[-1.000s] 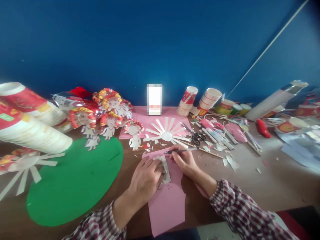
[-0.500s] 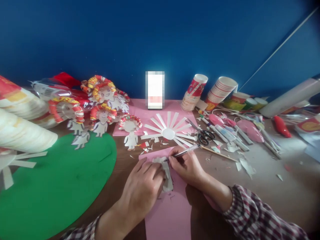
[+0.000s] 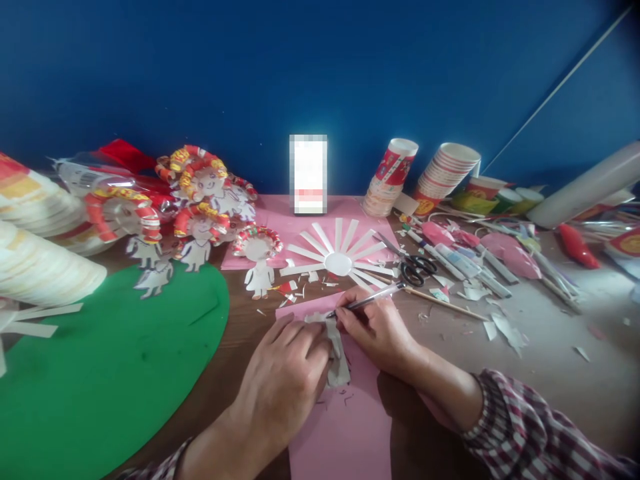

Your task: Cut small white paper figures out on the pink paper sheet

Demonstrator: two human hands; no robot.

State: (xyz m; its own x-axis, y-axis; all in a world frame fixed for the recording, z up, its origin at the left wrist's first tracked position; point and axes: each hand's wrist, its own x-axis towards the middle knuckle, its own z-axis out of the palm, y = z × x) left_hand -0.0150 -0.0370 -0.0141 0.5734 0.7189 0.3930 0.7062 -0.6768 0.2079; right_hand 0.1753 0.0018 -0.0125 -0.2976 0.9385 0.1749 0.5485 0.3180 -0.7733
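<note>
My left hand [image 3: 287, 377] lies over a small white paper piece [image 3: 341, 370], its bent fingers close together and holding the paper down on a pink sheet [image 3: 345, 440]. Part of the paper is hidden under that hand. A clear-barrelled pen [image 3: 373, 298] is pinched in my right hand [image 3: 377, 330]; its tip meets the paper's upper edge. Dark pen strokes mark the pink sheet below the paper. Just beyond my hands are a white paper cup cut into spread strips [image 3: 339, 264] and a paper doll [image 3: 259, 277] with a red patterned ring round its head.
Black-handled scissors [image 3: 417, 270], a wooden stick [image 3: 445, 303] and paper scraps [image 3: 505, 330] lie to the right. Paper cup stacks [image 3: 450, 177] and a phone [image 3: 308, 173] stand by the blue wall. At left are a green oval sheet [image 3: 165, 373] and several more dolls [image 3: 195, 247].
The pen tip has shifted slightly left and up along the paper's top edge. The whole view has moved a little; my left hand still presses the paper.
</note>
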